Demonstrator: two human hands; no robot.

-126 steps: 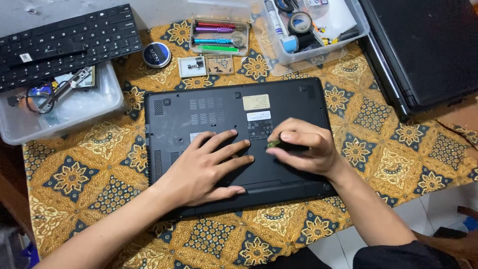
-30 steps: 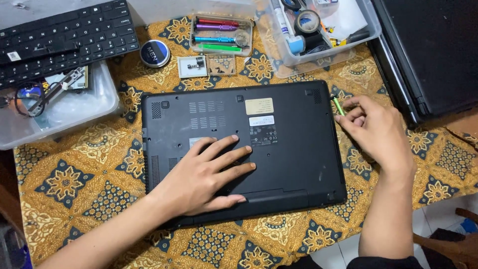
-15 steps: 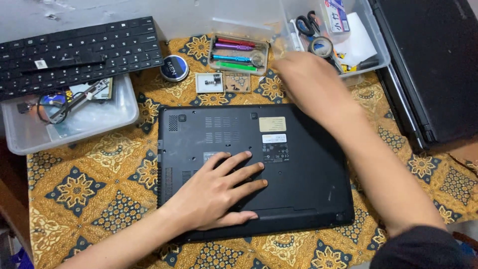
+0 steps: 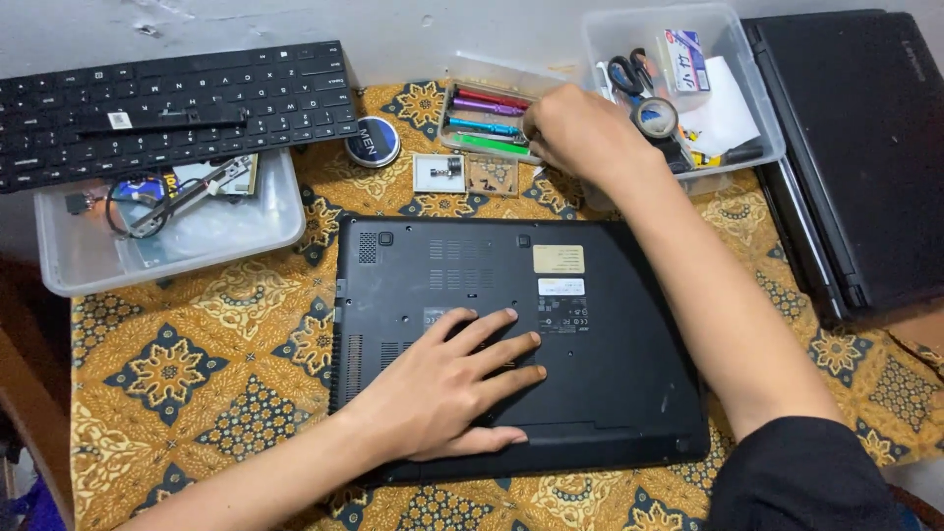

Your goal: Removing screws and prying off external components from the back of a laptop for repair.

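Head view, laptop (image 4: 610,344) lengthwise left-right, underside up

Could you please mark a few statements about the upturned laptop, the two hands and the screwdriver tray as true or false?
1. The left hand lies flat, fingers spread, on the underside of the black laptop. True.
2. The right hand rests on the laptop's base. False: it reaches to the small clear tray of coloured screwdrivers beyond the laptop.
3. The black loose keyboard sits on top of the laptop. False: it lies at the far left, partly over a clear plastic tub.
4. A pair of black-handled scissors lies in the clear plastic bin at the far right. True.
5. The patterned brown and gold cloth covers the table under the laptop. True.
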